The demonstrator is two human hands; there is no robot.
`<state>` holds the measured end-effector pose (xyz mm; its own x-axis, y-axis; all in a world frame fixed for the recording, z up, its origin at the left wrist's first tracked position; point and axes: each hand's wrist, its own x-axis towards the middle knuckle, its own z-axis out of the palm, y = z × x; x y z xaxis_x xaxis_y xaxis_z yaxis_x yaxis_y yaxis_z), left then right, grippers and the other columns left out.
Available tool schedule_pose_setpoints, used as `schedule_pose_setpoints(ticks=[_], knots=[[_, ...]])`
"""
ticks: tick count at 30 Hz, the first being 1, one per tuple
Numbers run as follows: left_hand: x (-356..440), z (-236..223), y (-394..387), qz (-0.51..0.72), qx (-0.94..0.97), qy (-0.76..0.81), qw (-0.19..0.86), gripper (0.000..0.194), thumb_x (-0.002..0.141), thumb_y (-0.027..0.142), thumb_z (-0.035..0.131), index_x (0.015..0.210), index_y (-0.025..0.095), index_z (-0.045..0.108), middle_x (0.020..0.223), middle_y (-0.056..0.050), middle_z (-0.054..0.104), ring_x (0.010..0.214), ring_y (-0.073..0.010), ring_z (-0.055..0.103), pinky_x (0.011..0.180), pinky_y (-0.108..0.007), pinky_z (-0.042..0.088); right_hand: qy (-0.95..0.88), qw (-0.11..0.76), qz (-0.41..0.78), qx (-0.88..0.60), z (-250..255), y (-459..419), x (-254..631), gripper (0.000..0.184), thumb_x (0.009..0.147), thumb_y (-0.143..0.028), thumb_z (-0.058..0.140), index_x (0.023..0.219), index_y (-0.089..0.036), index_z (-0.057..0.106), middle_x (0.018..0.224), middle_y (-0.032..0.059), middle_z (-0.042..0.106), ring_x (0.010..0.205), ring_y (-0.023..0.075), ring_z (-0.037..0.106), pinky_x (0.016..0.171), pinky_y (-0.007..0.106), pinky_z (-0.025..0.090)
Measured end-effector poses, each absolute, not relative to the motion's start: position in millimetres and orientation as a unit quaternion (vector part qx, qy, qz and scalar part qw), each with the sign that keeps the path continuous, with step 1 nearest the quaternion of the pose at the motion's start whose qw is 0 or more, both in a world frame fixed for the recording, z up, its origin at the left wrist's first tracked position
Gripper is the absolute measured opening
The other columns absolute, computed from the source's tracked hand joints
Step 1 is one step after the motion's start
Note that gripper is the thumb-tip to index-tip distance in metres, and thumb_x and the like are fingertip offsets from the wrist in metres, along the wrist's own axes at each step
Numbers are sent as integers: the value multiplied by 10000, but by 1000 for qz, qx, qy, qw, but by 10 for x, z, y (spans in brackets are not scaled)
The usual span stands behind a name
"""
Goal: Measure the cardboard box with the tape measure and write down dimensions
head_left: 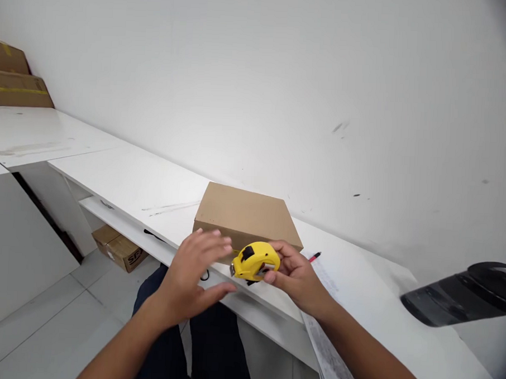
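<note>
A yellow tape measure [263, 256] with a black button is in my right hand [296, 274], the fingers and thumb closed round its right end. Its metal tip points left. My left hand [193, 273] is open just left of it, fingers spread and slightly blurred, apart from the tape measure. Behind both hands a closed brown cardboard box [247, 210] lies on the white desk [153, 177]. Its front side is partly covered by my hands and the tape measure.
Papers [332, 349] and a red pen [315, 256] lie by my right arm. A dark bottle [462, 293] stands at the right. Taped cartons [18, 90] are stacked far left. Below, a shelf [121, 220] runs under the desk, with another carton [118, 248] on the floor.
</note>
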<state>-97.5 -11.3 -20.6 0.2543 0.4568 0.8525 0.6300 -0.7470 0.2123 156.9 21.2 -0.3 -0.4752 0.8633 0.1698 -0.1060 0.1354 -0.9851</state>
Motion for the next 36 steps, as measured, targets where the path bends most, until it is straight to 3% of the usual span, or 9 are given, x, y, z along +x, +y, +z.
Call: schedule_pose_setpoints(ticks=[3,7,10,14,17,20,25,29,36], knots=[[-835,-235,-264,-508,-780,-292,221,256,969,226,640,1224,244,621,1029,-19,802,997,-154,744,1152,-402,440,-636,388,614,-261,-18,101,1468,406,754,-382,905,1074,-273,679,998,7,769,870,140,732,782,259,602],[-992,-341,-179,-517,-740,-307,301,170,975,136,575,1071,254,651,905,25,798,867,-131,742,1150,-403,411,-665,405,553,-296,-39,96,1602,395,793,-370,878,1131,-281,694,1011,23,778,899,160,744,802,272,609],[-1323,-449,87,-563,-673,-384,287,164,986,161,525,1083,249,623,968,-26,774,937,-167,721,1087,-417,453,-664,483,452,-348,-38,261,1909,412,832,-390,836,1208,-301,692,1085,40,771,962,195,738,829,313,620],[-1800,-563,515,-630,-575,-478,209,239,1033,330,473,1140,200,643,1090,-109,727,1049,-226,681,954,-408,525,-631,591,319,-390,-80,571,2476,485,843,-433,807,1293,-334,658,1239,45,716,1061,230,693,882,363,601],[-2043,-611,696,-663,-529,-526,57,336,1020,457,505,1157,209,686,1163,-87,710,1007,-207,683,977,-400,532,-619,597,284,-424,-174,711,2822,530,862,-452,776,1355,-342,617,1275,61,686,1066,254,676,884,398,588],[-2125,-613,741,-672,-514,-530,-48,367,965,515,592,1159,230,716,1212,-73,705,1093,-223,674,1030,-409,528,-618,574,297,-448,-290,764,2963,553,866,-467,765,1377,-338,598,1291,70,672,1108,266,659,919,415,577],[-1868,-512,697,-594,-636,-490,-50,330,998,484,547,1156,260,731,1293,-64,686,1258,-230,618,1141,-441,473,-619,555,324,-451,-390,821,2903,589,882,-512,732,1413,-334,552,1335,66,646,1168,262,623,976,428,552],[-1580,-467,669,-523,-732,-435,-51,366,1036,461,467,1285,290,673,1414,-68,618,1345,-238,561,1163,-457,454,-618,555,344,-438,-364,829,2899,552,891,-486,738,1397,-351,564,1309,37,641,1184,236,600,1025,408,517],[-1520,-494,715,-519,-725,-453,-4,311,1011,380,557,1301,333,660,1429,-37,611,1342,-246,565,1159,-466,456,-627,540,348,-441,-269,790,2873,529,884,-493,746,1366,-340,591,1239,31,653,1059,210,627,935,370,555]])
